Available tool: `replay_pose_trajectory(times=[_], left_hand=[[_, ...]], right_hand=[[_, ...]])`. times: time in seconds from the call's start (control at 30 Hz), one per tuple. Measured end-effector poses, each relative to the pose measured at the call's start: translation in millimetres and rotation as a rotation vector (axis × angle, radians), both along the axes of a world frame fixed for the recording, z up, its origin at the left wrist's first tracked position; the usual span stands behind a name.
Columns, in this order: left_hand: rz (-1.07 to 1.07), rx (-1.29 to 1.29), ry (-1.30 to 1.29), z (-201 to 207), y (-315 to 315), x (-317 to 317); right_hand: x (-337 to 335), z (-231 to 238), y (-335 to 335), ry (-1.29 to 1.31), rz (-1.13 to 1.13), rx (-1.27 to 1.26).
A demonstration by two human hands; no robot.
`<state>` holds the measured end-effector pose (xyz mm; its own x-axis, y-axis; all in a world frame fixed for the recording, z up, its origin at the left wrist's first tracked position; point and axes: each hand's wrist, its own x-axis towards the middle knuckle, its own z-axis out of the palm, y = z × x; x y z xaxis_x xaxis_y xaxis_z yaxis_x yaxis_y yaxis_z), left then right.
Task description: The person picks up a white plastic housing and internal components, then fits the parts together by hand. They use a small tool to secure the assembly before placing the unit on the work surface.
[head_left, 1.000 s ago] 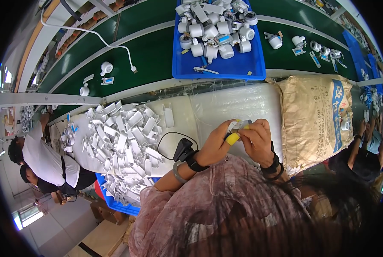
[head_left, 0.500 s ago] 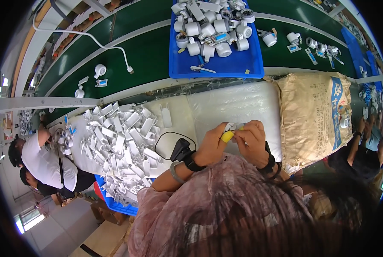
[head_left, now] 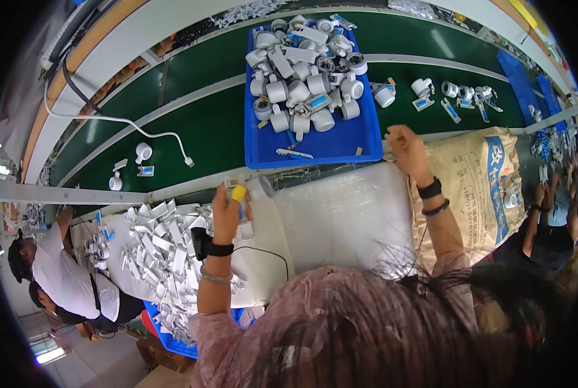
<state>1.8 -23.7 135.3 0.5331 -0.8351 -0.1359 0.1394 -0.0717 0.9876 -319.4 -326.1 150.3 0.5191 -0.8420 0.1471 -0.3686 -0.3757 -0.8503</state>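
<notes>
My left hand [head_left: 224, 216] is raised at the right edge of a heap of white plastic pieces [head_left: 163, 242]. Its fingers close on a small white plastic piece [head_left: 232, 183]. Something yellow [head_left: 238, 193] shows at its fingertips; whether worn or held is unclear. Beside this hand, a single white piece [head_left: 245, 229] lies on the pale table cover, partly hidden. My right hand [head_left: 406, 152] hovers off the lower right corner of the blue tray [head_left: 340, 152], fingers bent together. A tiny yellowish spot shows at its fingertips, too small to name.
White round lamp-like parts [head_left: 298, 90] fill much of the tray, which rests by a green conveyor [head_left: 198, 152]. A brown paper sack [head_left: 460, 194] lies at right, beside a plastic-wrapped pad [head_left: 347, 213]. A white cable [head_left: 140, 126] hangs at upper left. Co-workers sit at both sides.
My hands were together over the plastic-wrapped pad; now they are apart. The left moved left with the white piece, toward the heap. The right moved up and right. The view has tilted.
</notes>
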Motion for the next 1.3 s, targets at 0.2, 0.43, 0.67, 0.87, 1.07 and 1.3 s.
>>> replay_pose_trajectory(times=[0.2, 0.43, 0.67, 0.87, 1.07, 1.3], left_hand=[[0.255, 0.032, -0.268, -26, -32, 94], [0.555, 0.332, -1.260, -78, -40, 156], [0.253, 0.296, -1.190, -85, -25, 94], [-0.050, 0.100, -0.679, -77, -16, 13], [-0.260, 0.095, -0.187, -52, -31, -63], [-0.359, -0.308, -0.570, 7, -47, -145]], right_hand=[[5, -90, -172, 0.226, -0.197, -0.285], [64, -119, -222, 0.293, -0.420, -0.075], [47, -133, -243, 0.646, -0.299, -0.384], [22, -80, -207, -0.128, -0.080, 0.050], [1, 14, -79, -0.223, -0.022, 0.291], [2, 28, 110, -0.386, 0.143, 0.679]])
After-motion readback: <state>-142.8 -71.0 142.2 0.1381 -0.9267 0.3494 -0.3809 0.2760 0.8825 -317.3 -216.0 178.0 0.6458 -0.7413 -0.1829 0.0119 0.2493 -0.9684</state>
